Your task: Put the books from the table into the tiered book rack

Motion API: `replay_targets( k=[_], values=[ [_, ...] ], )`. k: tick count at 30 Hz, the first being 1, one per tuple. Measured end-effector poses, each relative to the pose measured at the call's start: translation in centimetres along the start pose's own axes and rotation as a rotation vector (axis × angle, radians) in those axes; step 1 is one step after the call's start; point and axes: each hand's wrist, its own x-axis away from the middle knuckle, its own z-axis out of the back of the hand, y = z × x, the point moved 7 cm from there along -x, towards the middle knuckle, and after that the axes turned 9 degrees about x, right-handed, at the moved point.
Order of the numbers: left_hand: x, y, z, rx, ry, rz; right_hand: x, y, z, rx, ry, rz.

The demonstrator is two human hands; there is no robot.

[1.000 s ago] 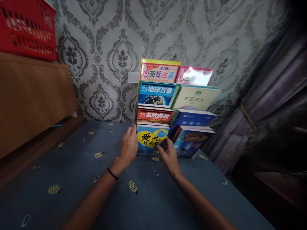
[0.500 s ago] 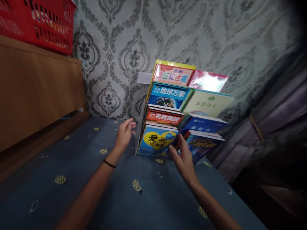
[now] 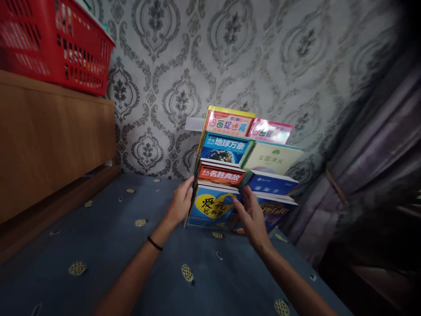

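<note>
A clear stepped display rack [image 3: 188, 213] holds books in two columns. At its lower left stands a blue book with a yellow heart [image 3: 210, 205]. My left hand [image 3: 180, 202] is at the rack's left side by this book, fingers extended and partly hidden at the edge. My right hand [image 3: 254, 216] is at the book's right edge, thumb and fingers apart; I cannot tell whether it touches the cover. Behind stand a red-covered book [image 3: 220, 175] and a blue globe-covered book [image 3: 223, 149]. A dark blue book [image 3: 274, 210] sits right of my right hand.
The rack stands on a blue pineapple-patterned cloth [image 3: 158, 272] against a patterned wall [image 3: 180, 96]. At left is a wooden cabinet [image 3: 59, 136] with a red basket [image 3: 79, 52] on top. A grey-purple curtain [image 3: 355, 162] hangs at right.
My left hand has moved right, up to the rack's left side. My right hand stays by the heart book's right edge. The view has tilted up slightly, so the rack appears lower.
</note>
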Motion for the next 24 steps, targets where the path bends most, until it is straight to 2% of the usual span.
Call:
replay_targets(
  k=[3, 7, 12, 17, 24],
  values=[
    [-0.9, 1.2, 0.0, 0.008, -0.016, -0.027, -1.0, -0.3, 0.6, -0.053, 0.018, -0.059],
    [-2.8, 2.4, -0.3, 0.020, -0.029, -0.035, -3.0, -2.3, 1.1, -0.021, -0.017, 0.037],
    [-4.6, 2.0, -1.2, 0.101, -0.007, 0.041, -5.3, -3.8, 0.8, 0.021, -0.067, 0.116],
    [-5.0, 1.7, -1.7, 0.170, -0.043, 0.005, -6.5, -3.2, 0.4, 0.023, -0.056, 0.091],
    [-5.2, 2.4, -1.9, 0.115, -0.039, 0.013, -8.7, -3.6, 0.5, 0.079, -0.075, 0.002]
  ],
)
